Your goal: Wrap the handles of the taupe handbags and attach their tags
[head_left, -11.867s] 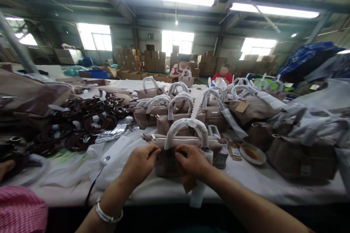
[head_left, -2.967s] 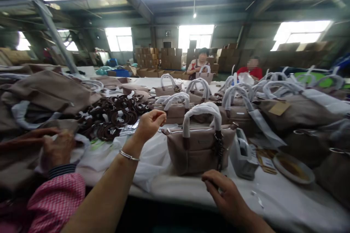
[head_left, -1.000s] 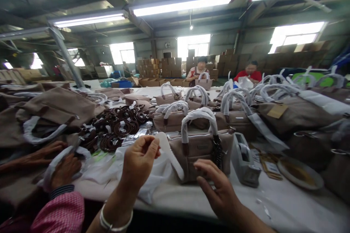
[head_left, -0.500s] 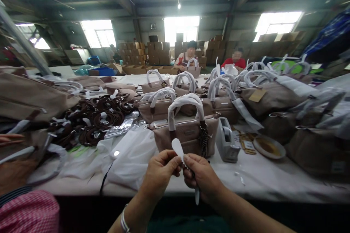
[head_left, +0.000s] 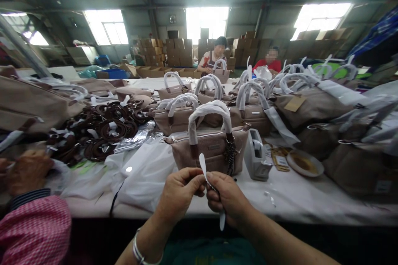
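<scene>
One white strip [head_left: 202,162] — left hand [head_left: 182,192] and right hand [head_left: 228,196] both have their grip pinched on it. Taupe handbag [head_left: 216,158] stands upright just beyond, on the worktop [head_left: 298,198].

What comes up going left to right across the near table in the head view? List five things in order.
Pink checked sleeve → coiled brown straps → front handbag → grey tape dispenser → shallow round dish.
</scene>
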Action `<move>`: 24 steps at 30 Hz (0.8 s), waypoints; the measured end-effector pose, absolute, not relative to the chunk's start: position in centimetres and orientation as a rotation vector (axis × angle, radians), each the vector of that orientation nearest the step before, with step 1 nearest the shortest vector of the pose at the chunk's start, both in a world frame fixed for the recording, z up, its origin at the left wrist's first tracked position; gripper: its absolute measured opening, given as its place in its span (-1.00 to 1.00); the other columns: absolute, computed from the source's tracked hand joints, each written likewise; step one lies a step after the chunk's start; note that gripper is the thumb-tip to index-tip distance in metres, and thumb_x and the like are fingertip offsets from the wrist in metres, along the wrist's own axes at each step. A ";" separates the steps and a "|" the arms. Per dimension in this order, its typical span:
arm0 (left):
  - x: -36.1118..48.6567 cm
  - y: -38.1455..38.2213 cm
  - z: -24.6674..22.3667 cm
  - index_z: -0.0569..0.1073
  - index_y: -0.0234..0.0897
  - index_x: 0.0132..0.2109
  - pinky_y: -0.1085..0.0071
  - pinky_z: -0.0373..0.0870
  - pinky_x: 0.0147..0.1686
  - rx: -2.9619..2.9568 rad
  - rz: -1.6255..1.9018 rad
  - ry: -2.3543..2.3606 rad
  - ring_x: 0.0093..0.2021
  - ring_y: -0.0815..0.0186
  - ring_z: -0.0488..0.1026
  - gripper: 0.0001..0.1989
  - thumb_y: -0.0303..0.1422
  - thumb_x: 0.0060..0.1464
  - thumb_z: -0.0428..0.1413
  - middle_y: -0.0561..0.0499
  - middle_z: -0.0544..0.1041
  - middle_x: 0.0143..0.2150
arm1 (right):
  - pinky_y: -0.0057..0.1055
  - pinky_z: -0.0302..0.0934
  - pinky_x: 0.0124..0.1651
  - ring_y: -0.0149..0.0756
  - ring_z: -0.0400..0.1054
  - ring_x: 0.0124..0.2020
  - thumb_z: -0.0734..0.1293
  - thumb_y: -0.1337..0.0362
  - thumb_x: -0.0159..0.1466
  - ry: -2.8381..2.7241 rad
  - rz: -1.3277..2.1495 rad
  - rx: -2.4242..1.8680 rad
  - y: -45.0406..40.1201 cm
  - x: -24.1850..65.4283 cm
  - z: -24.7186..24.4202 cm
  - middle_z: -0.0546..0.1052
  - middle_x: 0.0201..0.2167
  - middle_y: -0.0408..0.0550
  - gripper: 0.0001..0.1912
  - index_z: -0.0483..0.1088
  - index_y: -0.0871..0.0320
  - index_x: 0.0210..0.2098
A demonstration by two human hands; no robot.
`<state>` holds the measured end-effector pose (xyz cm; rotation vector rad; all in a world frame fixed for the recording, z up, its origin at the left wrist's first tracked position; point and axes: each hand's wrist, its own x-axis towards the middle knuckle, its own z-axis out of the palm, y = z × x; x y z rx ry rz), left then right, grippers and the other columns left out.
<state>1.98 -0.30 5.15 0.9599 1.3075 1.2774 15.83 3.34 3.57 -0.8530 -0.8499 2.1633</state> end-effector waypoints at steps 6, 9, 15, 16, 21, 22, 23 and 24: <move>1.9 -0.1 4.5 0.58 -0.37 -0.20 0.48 0.46 -0.44 0.935 1.261 1.310 -0.51 0.37 0.48 -0.69 -0.21 0.00 0.29 0.02 0.55 -0.53 | -0.65 -0.27 -0.73 -0.67 -0.17 -0.76 0.49 -0.06 0.07 -0.822 2.197 -0.855 3.4 16.0 3.4 0.20 -0.73 -0.34 -0.52 0.29 0.20 -0.46; 1.8 0.1 4.3 0.58 -0.36 -0.19 0.49 0.46 -0.43 0.924 1.255 1.296 -0.50 0.39 0.48 -0.69 -0.21 0.01 0.29 0.02 0.55 -0.52 | -0.66 -0.26 -0.73 -0.68 -0.17 -0.75 0.49 -0.05 0.07 -0.811 2.207 -0.841 3.5 16.0 3.3 0.23 -0.70 -0.32 -0.53 0.30 0.22 -0.46; 1.9 0.3 4.0 0.58 -0.37 -0.20 0.49 0.45 -0.44 0.906 1.257 1.303 -0.51 0.39 0.48 -0.68 -0.19 -0.02 0.31 0.01 0.56 -0.53 | -0.67 -0.26 -0.74 -0.67 -0.16 -0.73 0.50 -0.03 0.06 -0.795 2.211 -0.846 3.8 15.9 3.3 0.25 -0.67 -0.30 -0.53 0.30 0.21 -0.43; 1.9 0.3 4.0 0.58 -0.37 -0.20 0.49 0.46 -0.44 0.901 1.259 1.303 -0.51 0.39 0.48 -0.67 -0.19 -0.02 0.31 0.01 0.56 -0.53 | -0.67 -0.26 -0.74 -0.67 -0.16 -0.73 0.50 -0.04 0.06 -0.792 2.209 -0.850 3.9 15.9 3.2 0.25 -0.66 -0.30 -0.53 0.30 0.21 -0.44; 2.0 0.3 4.0 0.59 -0.37 -0.21 0.49 0.46 -0.45 0.882 1.262 1.306 -0.52 0.38 0.47 -0.67 -0.19 -0.04 0.32 0.01 0.56 -0.53 | -0.66 -0.26 -0.75 -0.68 -0.17 -0.74 0.50 -0.05 0.07 -0.804 2.191 -0.865 3.8 16.0 3.0 0.23 -0.68 -0.32 -0.53 0.30 0.21 -0.45; 2.0 0.3 4.1 0.59 -0.37 -0.21 0.49 0.46 -0.45 0.882 1.261 1.309 -0.52 0.38 0.47 -0.66 -0.19 -0.05 0.32 0.01 0.56 -0.53 | -0.66 -0.26 -0.75 -0.68 -0.17 -0.75 0.49 -0.05 0.07 -0.812 2.186 -0.865 3.8 16.0 2.9 0.23 -0.69 -0.32 -0.53 0.29 0.21 -0.45; 2.0 0.3 4.2 0.59 -0.37 -0.21 0.49 0.45 -0.45 0.884 1.260 1.314 -0.52 0.38 0.47 -0.66 -0.19 -0.05 0.32 0.01 0.56 -0.54 | -0.66 -0.25 -0.75 -0.67 -0.17 -0.75 0.49 -0.05 0.07 -0.821 2.183 -0.863 3.8 16.1 2.9 0.22 -0.70 -0.33 -0.53 0.29 0.20 -0.45; 2.0 0.3 4.3 0.59 -0.37 -0.21 0.49 0.45 -0.46 0.889 1.258 1.320 -0.52 0.38 0.47 -0.66 -0.19 -0.05 0.33 0.01 0.55 -0.54 | -0.66 -0.25 -0.75 -0.67 -0.17 -0.75 0.49 -0.05 0.08 -0.827 2.183 -0.860 3.8 16.1 2.9 0.22 -0.70 -0.33 -0.52 0.28 0.20 -0.45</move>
